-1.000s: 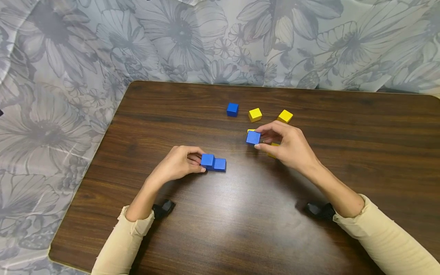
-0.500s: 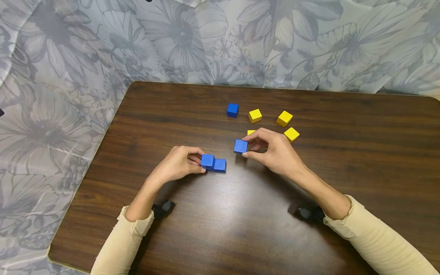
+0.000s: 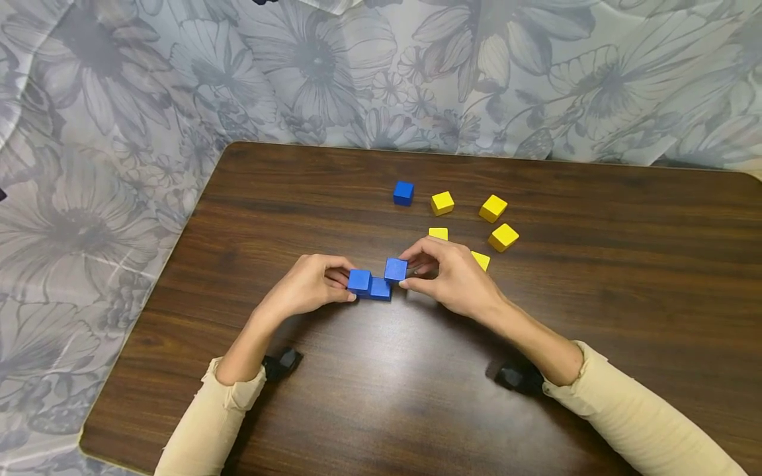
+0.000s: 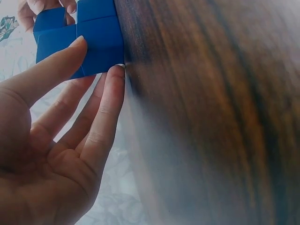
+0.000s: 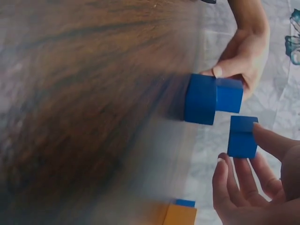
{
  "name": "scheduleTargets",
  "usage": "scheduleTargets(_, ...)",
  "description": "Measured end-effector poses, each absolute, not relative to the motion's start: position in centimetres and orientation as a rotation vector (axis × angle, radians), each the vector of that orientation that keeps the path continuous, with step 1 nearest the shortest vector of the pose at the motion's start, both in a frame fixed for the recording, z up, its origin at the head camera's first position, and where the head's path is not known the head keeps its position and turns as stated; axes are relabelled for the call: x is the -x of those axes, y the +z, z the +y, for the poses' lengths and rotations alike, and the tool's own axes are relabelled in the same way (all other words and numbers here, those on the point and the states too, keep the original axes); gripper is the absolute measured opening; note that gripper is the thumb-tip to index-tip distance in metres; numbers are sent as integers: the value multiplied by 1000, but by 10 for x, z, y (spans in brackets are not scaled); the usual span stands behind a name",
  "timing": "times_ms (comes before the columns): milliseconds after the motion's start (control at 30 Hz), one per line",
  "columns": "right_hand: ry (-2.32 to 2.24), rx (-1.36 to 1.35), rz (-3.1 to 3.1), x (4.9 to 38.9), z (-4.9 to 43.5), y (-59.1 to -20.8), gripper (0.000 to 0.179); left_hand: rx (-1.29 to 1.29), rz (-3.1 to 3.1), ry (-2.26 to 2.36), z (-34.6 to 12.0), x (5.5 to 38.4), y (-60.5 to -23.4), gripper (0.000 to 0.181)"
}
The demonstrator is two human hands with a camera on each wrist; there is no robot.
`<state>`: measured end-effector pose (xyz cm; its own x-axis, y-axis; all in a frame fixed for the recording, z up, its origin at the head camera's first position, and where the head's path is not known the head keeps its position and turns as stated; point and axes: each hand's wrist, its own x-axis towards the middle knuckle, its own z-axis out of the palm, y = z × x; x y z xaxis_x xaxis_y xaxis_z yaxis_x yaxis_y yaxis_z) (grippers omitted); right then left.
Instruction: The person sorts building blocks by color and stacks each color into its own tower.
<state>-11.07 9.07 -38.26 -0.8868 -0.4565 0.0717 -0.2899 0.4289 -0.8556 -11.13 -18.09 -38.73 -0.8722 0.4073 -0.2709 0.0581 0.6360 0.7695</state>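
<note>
Three blue cubes form a small step on the table: two lie side by side, the right one (image 3: pixel 381 289) low, and an upper cube (image 3: pixel 360 281) sits on the left one. With thumb and fingertips my left hand (image 3: pixel 309 284) grips the left end of this step; its thumb lies against the blue cubes (image 4: pixel 101 49) in the left wrist view. My right hand (image 3: pixel 449 274) pinches another blue cube (image 3: pixel 395 270) between thumb and fingers. The right wrist view shows this held cube (image 5: pixel 242 137) raised off the table, a gap away from the upper cube (image 5: pixel 229 96).
A loose blue cube (image 3: pixel 403 193) lies towards the back of the brown wooden table (image 3: pixel 286 198). Right of it are several yellow cubes (image 3: pixel 442 203), one partly behind my right hand. A floral curtain (image 3: pixel 315 59) hangs beyond the table's back edge.
My right hand has carried its blue cube left and nearer to me, from beside the yellow cubes to the right end of the blue step. My left hand has stayed put.
</note>
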Motion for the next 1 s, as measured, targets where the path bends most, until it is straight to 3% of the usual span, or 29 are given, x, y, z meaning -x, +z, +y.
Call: scheduleTargets(1000, -1428, 715, 2470, 108, 69, -390, 29, -379, 2438, 1129, -181, 112, -388, 32)
